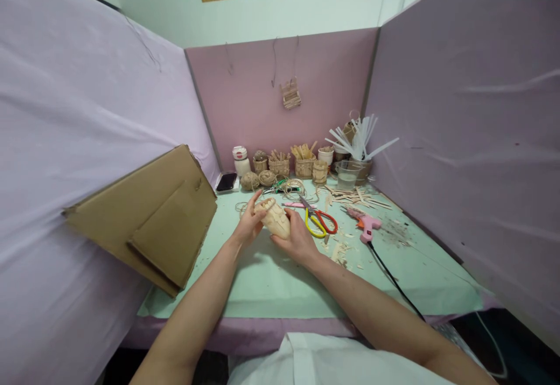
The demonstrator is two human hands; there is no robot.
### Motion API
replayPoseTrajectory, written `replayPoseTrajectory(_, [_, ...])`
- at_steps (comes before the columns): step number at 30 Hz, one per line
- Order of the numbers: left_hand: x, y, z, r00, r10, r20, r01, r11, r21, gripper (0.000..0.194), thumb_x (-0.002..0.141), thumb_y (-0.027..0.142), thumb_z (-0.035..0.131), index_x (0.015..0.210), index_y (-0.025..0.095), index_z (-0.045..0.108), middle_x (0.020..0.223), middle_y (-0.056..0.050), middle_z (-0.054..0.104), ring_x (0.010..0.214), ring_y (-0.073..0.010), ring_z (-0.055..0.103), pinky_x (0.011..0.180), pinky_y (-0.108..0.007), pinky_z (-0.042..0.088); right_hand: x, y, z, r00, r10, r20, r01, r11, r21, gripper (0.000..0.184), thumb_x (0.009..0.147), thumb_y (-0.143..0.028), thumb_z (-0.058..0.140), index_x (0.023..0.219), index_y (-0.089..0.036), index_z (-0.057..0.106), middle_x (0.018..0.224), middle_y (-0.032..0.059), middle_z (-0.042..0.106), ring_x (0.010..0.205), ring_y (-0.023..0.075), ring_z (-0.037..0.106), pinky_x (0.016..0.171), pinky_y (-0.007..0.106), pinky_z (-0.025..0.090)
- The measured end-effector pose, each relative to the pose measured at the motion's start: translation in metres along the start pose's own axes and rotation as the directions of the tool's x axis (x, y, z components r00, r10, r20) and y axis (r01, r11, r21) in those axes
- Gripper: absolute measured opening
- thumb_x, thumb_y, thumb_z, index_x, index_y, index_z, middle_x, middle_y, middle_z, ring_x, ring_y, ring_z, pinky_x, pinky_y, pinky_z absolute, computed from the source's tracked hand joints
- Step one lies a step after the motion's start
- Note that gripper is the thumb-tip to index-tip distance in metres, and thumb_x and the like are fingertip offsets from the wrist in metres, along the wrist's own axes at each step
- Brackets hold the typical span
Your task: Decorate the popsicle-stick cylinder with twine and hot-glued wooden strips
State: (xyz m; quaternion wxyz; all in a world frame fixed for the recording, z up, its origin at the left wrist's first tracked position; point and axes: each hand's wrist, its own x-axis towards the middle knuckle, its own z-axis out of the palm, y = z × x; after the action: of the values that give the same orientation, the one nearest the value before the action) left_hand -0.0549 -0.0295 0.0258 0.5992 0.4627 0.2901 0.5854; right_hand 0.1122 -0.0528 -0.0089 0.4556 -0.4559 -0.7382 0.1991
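Observation:
Between my two hands is a small pale cup-shaped piece (pixel 276 220), covered with overlapping bits of wood and tilted over the table. My left hand (pixel 250 221) grips its upper left end, thumb across the near side. Around its lower right side wrap the fingers of my right hand (pixel 300 238). Just right of the piece lie scissors (pixel 321 223) with one yellow and one red handle, blades spread. Farther right rests a pink glue gun (pixel 368 224) with a black cord. Wood shavings (pixel 340 252) are scattered near my right hand.
A large cardboard sheet (pixel 175 216) leans on the left. Along the back stand a white jar (pixel 241 163), twine balls (pixel 250 181), baskets of sticks (pixel 305 166), a small wooden cup (pixel 319 172) and white glue sticks (pixel 359 137). Loose sticks (pixel 354 196) lie right; a phone (pixel 227 182) sits back left.

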Motion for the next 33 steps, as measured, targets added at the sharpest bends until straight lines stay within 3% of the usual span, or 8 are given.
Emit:
replayPoseTrajectory(6, [0.001,0.0,0.0,1.0,-0.006,0.0,0.006,1.0,0.021,0.107,0.057,0.039,0.092,0.148,0.025,0.037,0.126,-0.013,0.066,0.115,-0.0263,0.064,0.1,-0.038,0.045,-0.002,-0.002,0.001,1.0,-0.021,-0.02,0.02,0.999,-0.05,0.075,0.07,-0.031,0.073,0.138,-0.016,0.042,0.129,0.0171,0.054,0.121,0.0335,0.053,0.104,0.051,0.045])
replayPoseTrajectory(11, [0.004,-0.008,-0.006,0.999,-0.041,-0.002,0.04,0.998,-0.057,0.105,0.06,0.046,0.089,0.148,0.033,0.034,0.132,-0.009,0.065,0.115,-0.0236,0.064,0.098,-0.037,0.047,-0.001,0.002,0.003,0.995,-0.016,-0.1,0.011,0.999,-0.053,0.078,0.072,-0.029,0.073,0.14,-0.016,0.037,0.13,0.0174,0.051,0.123,0.0346,0.049,0.106,0.054,0.043])
replayPoseTrajectory(16, [0.003,-0.023,-0.003,0.98,-0.187,0.067,0.188,0.982,0.0,0.084,0.058,0.04,0.091,0.132,0.028,0.052,0.128,-0.011,0.067,0.114,-0.0288,0.066,0.092,-0.039,0.051,0.002,0.009,0.004,0.98,0.013,-0.197,-0.02,0.999,-0.036,0.078,0.075,-0.035,0.074,0.141,-0.02,0.035,0.128,0.0157,0.047,0.124,0.0357,0.046,0.106,0.055,0.041])
replayPoseTrajectory(19, [0.001,-0.03,0.004,0.969,-0.219,0.114,0.215,0.976,0.046,0.069,0.063,0.034,0.09,0.124,0.023,0.058,0.129,-0.013,0.067,0.117,-0.03,0.065,0.095,-0.04,0.051,0.001,0.01,0.005,0.985,0.025,-0.172,-0.028,1.0,-0.014,0.078,0.076,-0.035,0.073,0.142,-0.018,0.035,0.128,0.0168,0.046,0.125,0.0355,0.045,0.106,0.055,0.041])
replayPoseTrajectory(24, [0.005,-0.024,-0.003,0.981,-0.195,0.012,0.195,0.981,0.006,0.061,0.069,0.04,0.085,0.121,0.02,0.059,0.123,-0.014,0.069,0.116,-0.0307,0.065,0.099,-0.043,0.051,0.0,0.007,0.004,0.994,0.015,-0.105,-0.003,0.993,0.119,0.086,0.072,-0.039,0.077,0.144,-0.02,0.033,0.132,0.0167,0.046,0.124,0.0333,0.047,0.102,0.053,0.046])
replayPoseTrajectory(28, [0.007,-0.005,-0.017,0.974,-0.225,0.037,0.227,0.971,-0.074,0.062,0.077,0.05,0.075,0.127,0.017,0.059,0.123,-0.014,0.069,0.118,-0.0289,0.064,0.1,-0.041,0.05,0.0,0.003,-0.001,0.99,0.068,-0.125,-0.029,0.957,0.289,0.072,0.078,-0.044,0.07,0.139,-0.022,0.038,0.131,0.0146,0.046,0.115,0.027,0.052,0.087,0.043,0.054])
replayPoseTrajectory(33, [0.002,0.012,-0.019,0.961,-0.263,0.086,0.275,0.944,-0.183,0.064,0.084,0.059,0.063,0.129,0.015,0.057,0.122,-0.017,0.07,0.115,-0.0292,0.066,0.102,-0.045,0.049,0.002,-0.003,-0.01,0.967,0.146,-0.207,-0.062,0.93,0.363,0.044,0.083,-0.042,0.061,0.121,-0.022,0.05,0.118,0.0111,0.053,0.105,0.023,0.055,0.083,0.038,0.053])
